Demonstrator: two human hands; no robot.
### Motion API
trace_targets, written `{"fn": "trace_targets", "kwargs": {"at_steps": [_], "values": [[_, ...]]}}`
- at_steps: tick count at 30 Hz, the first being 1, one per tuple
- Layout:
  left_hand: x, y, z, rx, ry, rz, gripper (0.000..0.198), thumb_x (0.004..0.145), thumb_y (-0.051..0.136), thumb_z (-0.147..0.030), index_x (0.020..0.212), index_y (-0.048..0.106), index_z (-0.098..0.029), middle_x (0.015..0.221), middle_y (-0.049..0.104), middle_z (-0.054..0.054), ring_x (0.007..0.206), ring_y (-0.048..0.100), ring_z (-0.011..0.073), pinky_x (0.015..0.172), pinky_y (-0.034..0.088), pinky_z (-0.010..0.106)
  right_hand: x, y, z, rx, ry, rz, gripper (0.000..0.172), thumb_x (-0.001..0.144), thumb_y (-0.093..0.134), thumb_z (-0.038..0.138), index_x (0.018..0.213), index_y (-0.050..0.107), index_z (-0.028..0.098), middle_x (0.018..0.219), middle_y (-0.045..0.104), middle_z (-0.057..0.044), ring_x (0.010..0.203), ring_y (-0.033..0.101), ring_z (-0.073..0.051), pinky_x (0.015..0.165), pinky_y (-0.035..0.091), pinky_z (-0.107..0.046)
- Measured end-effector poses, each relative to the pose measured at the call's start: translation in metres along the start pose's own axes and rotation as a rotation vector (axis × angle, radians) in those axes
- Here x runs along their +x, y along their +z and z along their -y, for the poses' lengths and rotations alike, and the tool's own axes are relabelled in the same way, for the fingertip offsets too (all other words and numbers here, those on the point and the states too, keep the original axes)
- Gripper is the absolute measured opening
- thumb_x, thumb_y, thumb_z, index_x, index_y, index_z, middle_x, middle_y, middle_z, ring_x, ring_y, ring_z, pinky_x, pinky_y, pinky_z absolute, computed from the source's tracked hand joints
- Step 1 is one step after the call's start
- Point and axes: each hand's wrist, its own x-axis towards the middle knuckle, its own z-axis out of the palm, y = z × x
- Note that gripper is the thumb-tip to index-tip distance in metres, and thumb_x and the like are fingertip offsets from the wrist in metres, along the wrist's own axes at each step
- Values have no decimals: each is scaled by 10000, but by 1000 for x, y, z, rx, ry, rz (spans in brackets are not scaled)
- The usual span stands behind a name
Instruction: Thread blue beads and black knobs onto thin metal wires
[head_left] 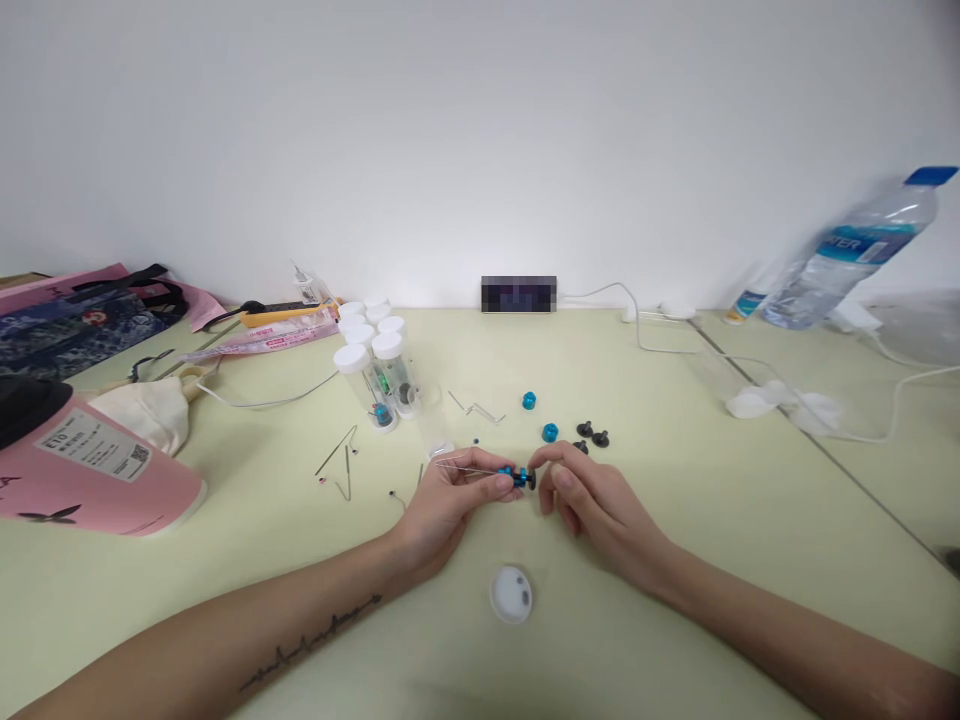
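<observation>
My left hand (450, 497) pinches a small blue-and-black part (517, 478) with a black disc at its right end. A thin metal wire or rod runs left from it across the fingers. My right hand (589, 490) is just to the right, its fingers bent and apart; the index fingertip is close to the disc, and I cannot tell whether it touches. Beyond the hands lie two blue knob-like pieces (550, 432) and several black disc-headed pieces (600, 438). Nearer me, a white cap (511, 595) holds small dark round bits.
Several clear tubes with white lids (388, 347) stand left of centre, near a clear empty-looking tube (433, 420). Bent metal wires (347, 472) lie about. A pink cup (105, 465) is far left, a water bottle (855, 250) far right. White cables (660, 348) cross the table.
</observation>
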Motion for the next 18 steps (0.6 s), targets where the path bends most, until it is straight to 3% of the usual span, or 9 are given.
{"fn": "trace_targets", "kwargs": {"at_steps": [7,12,14,18], "values": [[1,-1,1,22,20,0,178,705,762,-178,856,682,-131,850,723,61,804,658,147,803,490,268,0,0,-4,-93,3,40,496,1005,228,438,743,564,184,646,580,4,533,478,-107,576,372,-235],[1,0,0,14,3,16,180,709,759,-179,862,679,-129,845,723,64,788,657,150,786,495,278,-1,1,1,-40,36,-1,263,956,401,464,942,484,214,729,553,27,543,451,-99,512,334,-214],[0,0,1,3,-3,24,175,712,756,-179,859,675,-129,812,721,60,762,653,143,763,497,274,-1,1,2,-27,11,21,255,930,461,466,1010,462,223,767,548,29,537,433,-93,489,316,-207],[1,0,1,-3,6,26,168,703,763,-179,836,672,-131,794,722,56,739,652,138,742,498,267,0,0,2,-101,-24,36,303,951,407,461,864,525,195,616,489,40,533,437,-104,514,317,-217]]}}
